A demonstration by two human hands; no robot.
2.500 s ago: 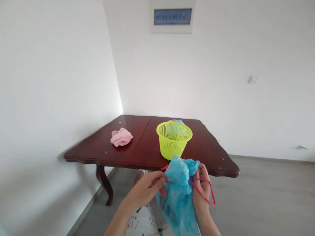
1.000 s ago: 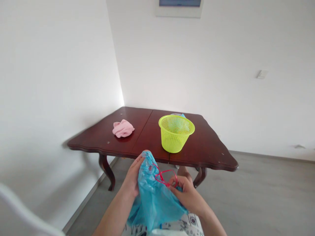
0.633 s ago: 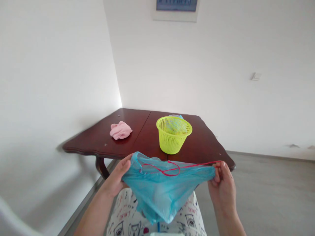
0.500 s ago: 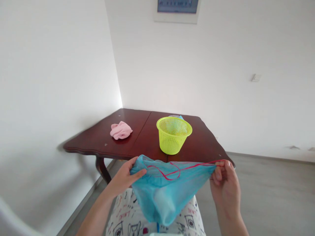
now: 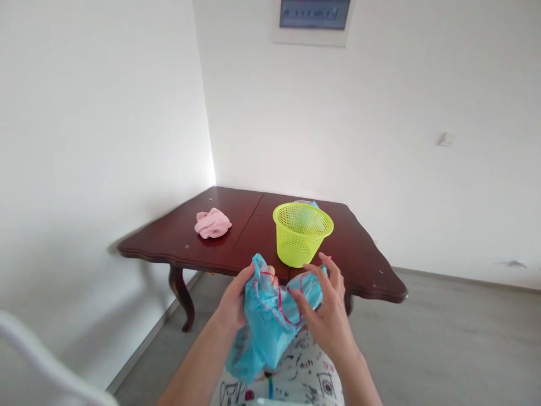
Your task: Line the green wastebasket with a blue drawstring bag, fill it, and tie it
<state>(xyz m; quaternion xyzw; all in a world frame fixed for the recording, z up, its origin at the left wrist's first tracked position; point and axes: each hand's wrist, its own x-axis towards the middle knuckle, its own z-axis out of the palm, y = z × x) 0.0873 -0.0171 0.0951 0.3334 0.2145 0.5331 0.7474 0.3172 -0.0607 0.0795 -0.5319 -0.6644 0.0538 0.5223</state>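
Note:
A crumpled blue plastic bag (image 5: pixel 267 321) with a red drawstring (image 5: pixel 279 299) hangs bunched in front of me, below the near table edge. My left hand (image 5: pixel 234 299) is shut on its left side. My right hand (image 5: pixel 325 310) is at the bag's upper right edge, fingers spread, thumb near the red string. Whether it grips the plastic is unclear. Beyond the hands, a lime-green mesh plastic basket (image 5: pixel 302 234) stands on the dark wooden table (image 5: pixel 169 242). A crumpled pink cloth (image 5: pixel 212 223) lies further left.
A pale blue item (image 5: pixel 310 203) shows behind the basket. The table stands in a corner between white walls, on a grey floor (image 5: pixel 443 338). A patterned garment (image 5: pixel 304 366) covers my lap. A white curved chair part (image 5: pixel 42 355) intrudes at lower left.
The bag, stretched wide between my hands a moment ago, is now bunched up. My hands have moved closer together, the right one travelling left and releasing its pinch on the red string.

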